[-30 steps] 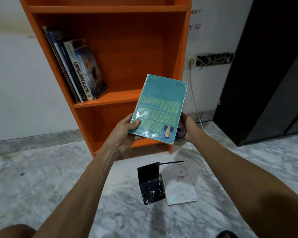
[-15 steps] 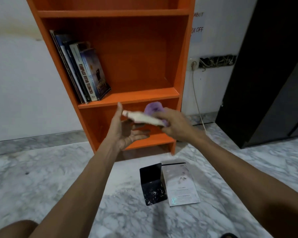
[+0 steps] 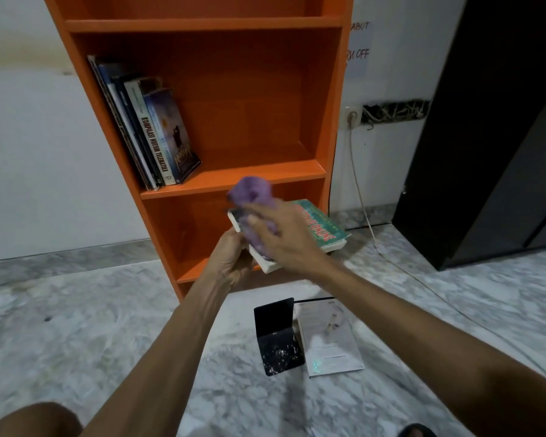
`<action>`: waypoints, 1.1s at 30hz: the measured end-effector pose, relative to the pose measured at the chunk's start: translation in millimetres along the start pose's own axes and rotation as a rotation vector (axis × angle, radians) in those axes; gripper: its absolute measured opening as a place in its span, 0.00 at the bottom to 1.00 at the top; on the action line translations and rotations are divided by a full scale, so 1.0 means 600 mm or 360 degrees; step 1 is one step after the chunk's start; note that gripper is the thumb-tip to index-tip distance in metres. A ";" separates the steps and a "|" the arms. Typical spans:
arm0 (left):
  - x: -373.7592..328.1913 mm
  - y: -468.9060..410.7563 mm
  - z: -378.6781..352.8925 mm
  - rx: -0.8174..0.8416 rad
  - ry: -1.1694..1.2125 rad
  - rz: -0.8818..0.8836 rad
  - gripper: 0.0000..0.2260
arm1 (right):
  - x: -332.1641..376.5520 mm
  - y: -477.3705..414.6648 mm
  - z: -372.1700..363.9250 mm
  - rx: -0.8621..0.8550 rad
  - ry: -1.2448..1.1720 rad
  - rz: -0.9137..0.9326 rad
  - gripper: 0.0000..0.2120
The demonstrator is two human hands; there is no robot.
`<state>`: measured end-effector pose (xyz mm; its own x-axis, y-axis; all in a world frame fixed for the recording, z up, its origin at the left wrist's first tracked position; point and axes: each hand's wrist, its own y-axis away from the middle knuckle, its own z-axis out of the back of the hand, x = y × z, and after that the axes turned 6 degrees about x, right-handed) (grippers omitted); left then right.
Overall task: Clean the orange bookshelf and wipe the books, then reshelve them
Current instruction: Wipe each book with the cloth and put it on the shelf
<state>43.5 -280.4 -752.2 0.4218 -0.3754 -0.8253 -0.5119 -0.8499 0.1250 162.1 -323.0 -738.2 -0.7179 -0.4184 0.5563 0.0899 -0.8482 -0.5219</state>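
Left hand (image 3: 230, 263) curled in a grip underneath, right hand (image 3: 286, 239) palm-down just above it

**Lettering that can be read**

Reads "KOMPILASI HUKUM TELEMATIKA" in black capitals down the white spine (image 3: 153, 146) of a shelved book. Shows handwritten "ABUT" above "OFF" on the paper notice (image 3: 358, 48) on the wall, its left part hidden. Carries red capitals on the green book (image 3: 322, 227), upside down, partly covered, not legible in full.

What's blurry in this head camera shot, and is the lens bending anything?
Head view: the purple cloth and right hand are motion-smeared over the green book; the shelved books read sharp; the orange bookshelf looks slanted by the wide lens; lighting is dim.
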 end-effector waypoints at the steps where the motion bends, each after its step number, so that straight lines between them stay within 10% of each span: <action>1: 0.002 0.000 -0.006 0.0020 0.0021 -0.0038 0.13 | -0.002 -0.002 -0.016 0.0047 0.0148 0.0034 0.18; 8: -0.008 0.030 0.024 0.0053 -0.0083 -0.0084 0.16 | -0.138 -0.021 0.020 0.0014 0.0351 -0.0237 0.18; 13: -0.003 0.026 0.038 0.0002 -0.0040 -0.0021 0.20 | -0.203 -0.031 0.068 -0.0175 0.0392 -0.1100 0.04; 18: 0.004 0.000 0.026 -0.0074 -0.0160 -0.0093 0.18 | -0.053 -0.061 0.051 -0.0312 -0.0417 -0.0319 0.11; 21: 0.007 -0.008 0.011 -0.0055 -0.0058 -0.0165 0.12 | 0.008 -0.047 -0.014 0.0131 0.0086 0.0101 0.18; 26: -0.003 0.013 0.036 -0.0047 -0.0120 -0.0256 0.15 | -0.046 -0.053 -0.053 0.0387 0.0352 -0.0142 0.30; 33: -0.022 0.033 0.052 0.0034 -0.0153 -0.0217 0.18 | -0.093 -0.032 0.019 0.0226 0.0280 -0.0197 0.20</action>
<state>4.5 -280.6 -756.1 0.4156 -0.2192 -0.8827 -0.4709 -0.8822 -0.0026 208.4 -287.2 -752.1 -0.8373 -0.2563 0.4830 0.0811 -0.9318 -0.3538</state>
